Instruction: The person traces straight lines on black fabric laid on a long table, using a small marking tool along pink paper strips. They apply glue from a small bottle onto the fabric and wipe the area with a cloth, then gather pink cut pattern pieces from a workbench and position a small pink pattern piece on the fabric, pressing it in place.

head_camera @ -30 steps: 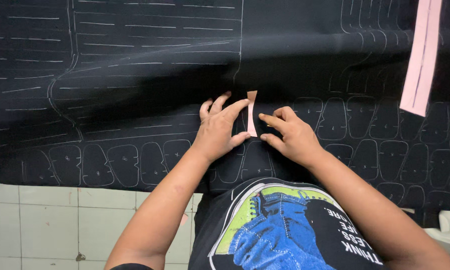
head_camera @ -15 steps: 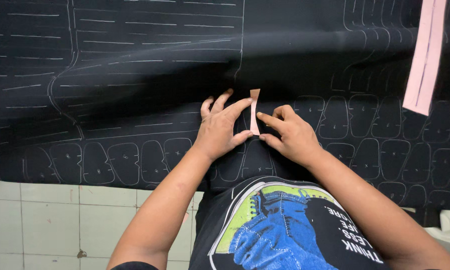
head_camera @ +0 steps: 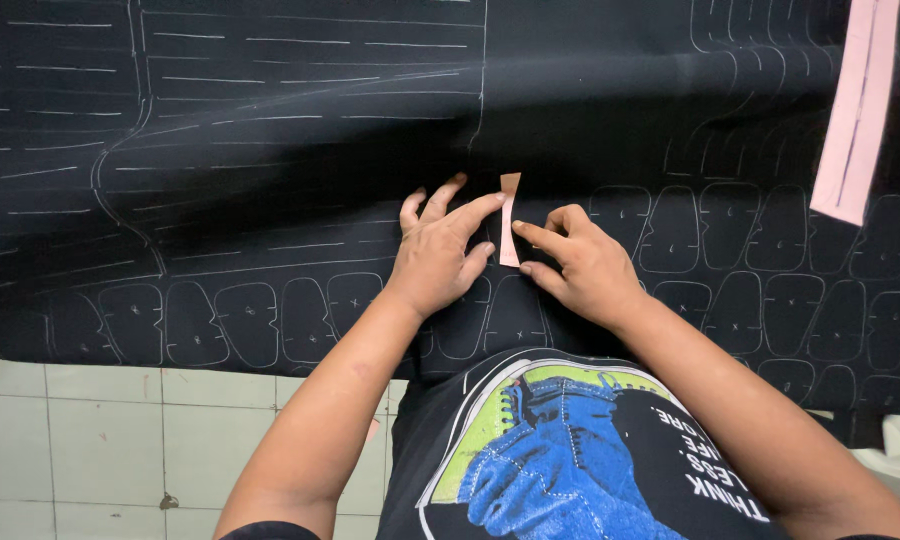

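Note:
A small narrow pink paper template [head_camera: 509,218] lies upright on black fabric [head_camera: 270,150] that is covered with white chalk outlines. My left hand [head_camera: 438,250] lies flat on the cloth, its index finger and thumb touching the template's left edge. My right hand [head_camera: 580,265] pinches the template's right side between thumb and index finger. Both hands hold the template against the fabric near the table's front edge.
A long pink paper strip [head_camera: 858,110] lies on the fabric at the upper right. Rows of chalked pattern shapes [head_camera: 730,230] run along the front of the cloth. Pale floor tiles [head_camera: 120,440] show below the table edge at the lower left.
Both hands stay on the template; the fingers shifted slightly, and the template sits almost in the same spot.

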The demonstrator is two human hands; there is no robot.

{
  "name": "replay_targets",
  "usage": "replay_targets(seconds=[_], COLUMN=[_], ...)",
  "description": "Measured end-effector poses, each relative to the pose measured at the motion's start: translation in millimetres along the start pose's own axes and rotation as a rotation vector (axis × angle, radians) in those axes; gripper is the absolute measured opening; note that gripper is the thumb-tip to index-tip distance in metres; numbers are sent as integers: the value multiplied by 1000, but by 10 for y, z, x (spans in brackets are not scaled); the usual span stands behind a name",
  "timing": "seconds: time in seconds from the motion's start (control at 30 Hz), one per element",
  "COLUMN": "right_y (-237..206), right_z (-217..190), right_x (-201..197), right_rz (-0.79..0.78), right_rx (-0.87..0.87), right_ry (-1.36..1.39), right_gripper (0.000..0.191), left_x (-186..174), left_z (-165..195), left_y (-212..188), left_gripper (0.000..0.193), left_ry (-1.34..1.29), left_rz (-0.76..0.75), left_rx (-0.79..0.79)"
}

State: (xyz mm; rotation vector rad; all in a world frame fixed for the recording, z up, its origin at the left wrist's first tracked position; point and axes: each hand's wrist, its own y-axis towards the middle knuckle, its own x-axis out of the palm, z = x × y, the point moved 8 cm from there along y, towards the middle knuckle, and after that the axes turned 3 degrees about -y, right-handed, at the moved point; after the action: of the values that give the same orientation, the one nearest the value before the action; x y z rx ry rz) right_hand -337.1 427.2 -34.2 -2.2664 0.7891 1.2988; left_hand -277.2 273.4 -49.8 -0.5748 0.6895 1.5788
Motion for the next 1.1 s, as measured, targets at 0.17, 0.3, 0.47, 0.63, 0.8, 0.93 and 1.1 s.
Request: replay_targets(seconds=[0.17,0.3,0.47,0.63,0.8,0.93,1.1], right_y=[-4,-9,-10,-16,-36,-17,125], right_z=[2,1,-11,-50,-68,-14,17], right_x=[-1,-9,-2,-30,-11,3,-324], right_rz=[1,15,17,50,48,10,178], right_rx=[0,-7,-10,-34,-40,-2,-87], right_ry=[-5,-16,-15,-19,-38,32,100], right_gripper=[50,50,49,48,47,45,21], left_x=[-3,-5,33,66,84,69,70], left_z=[27,35,9,32,35,93,356], left_y=[19,27,-1,-42,-61,-53,-109], left_gripper=[64,68,59,46,46,47,42], left_ry=[4,3,25,95,132,153,328], left_rz=[0,6,-8,12,9,8,114], left_rx=[-7,-9,-8,83,107,118,188])
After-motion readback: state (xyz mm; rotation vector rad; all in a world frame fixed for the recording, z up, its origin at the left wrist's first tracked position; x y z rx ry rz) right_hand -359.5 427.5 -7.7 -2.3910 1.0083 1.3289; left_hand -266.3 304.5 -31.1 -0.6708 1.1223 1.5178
